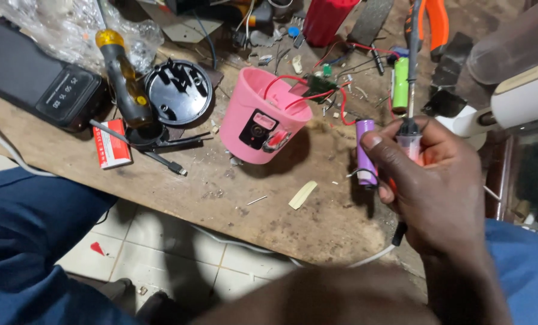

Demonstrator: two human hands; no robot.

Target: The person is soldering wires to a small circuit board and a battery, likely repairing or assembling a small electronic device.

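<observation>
At right of the frame, the right hand [438,186] closes its grip around a clear-handled soldering iron [411,90], beside a purple cylindrical battery [365,150] on the scuffed wooden bench [269,204].

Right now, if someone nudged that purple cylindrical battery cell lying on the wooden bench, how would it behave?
The purple cylindrical battery cell would probably roll, since it lies on its round side on the wooden bench. It looks rigid, likely dense for its size. A thin wire seems attached at its near end, which might drag.

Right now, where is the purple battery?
In the head view, the purple battery lies on the wooden workbench right of centre, against the thumb side of the right hand holding a soldering iron, just right of the pink casing.
</observation>
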